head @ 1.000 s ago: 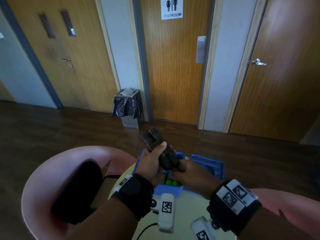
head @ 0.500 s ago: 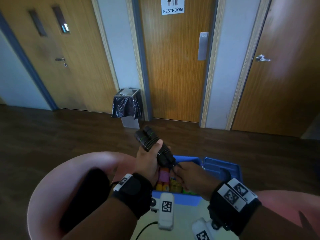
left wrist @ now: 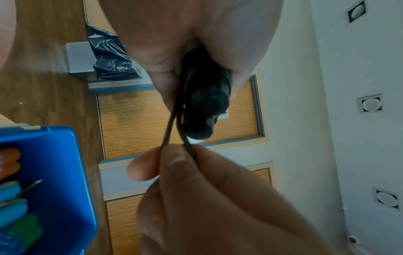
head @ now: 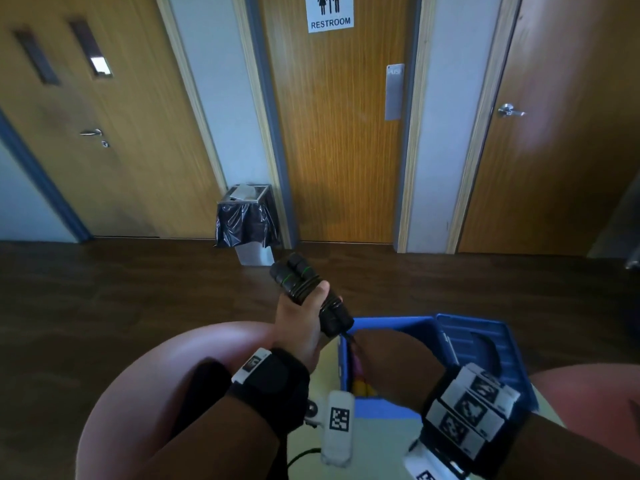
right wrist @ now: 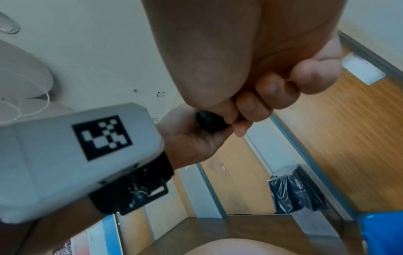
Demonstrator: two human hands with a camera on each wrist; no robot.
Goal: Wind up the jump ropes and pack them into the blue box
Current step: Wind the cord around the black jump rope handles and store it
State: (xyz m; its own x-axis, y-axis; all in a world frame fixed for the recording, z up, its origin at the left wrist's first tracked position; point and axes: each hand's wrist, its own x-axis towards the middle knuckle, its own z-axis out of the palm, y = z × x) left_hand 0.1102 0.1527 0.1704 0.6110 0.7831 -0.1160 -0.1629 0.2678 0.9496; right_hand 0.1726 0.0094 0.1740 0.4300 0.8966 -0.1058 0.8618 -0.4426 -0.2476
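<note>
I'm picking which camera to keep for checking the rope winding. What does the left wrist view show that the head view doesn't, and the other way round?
Only the left wrist view: the right hand's fingertips pinching two strands of the cord just below the handle ends, and coloured handles in the box.

Only the head view: cord loops wrapped round the black handles, green rings on them, both wrists, the pink chair, the restroom sign.

Both: the left hand gripping the handles, the blue box, the bin, the wooden doors.
</note>
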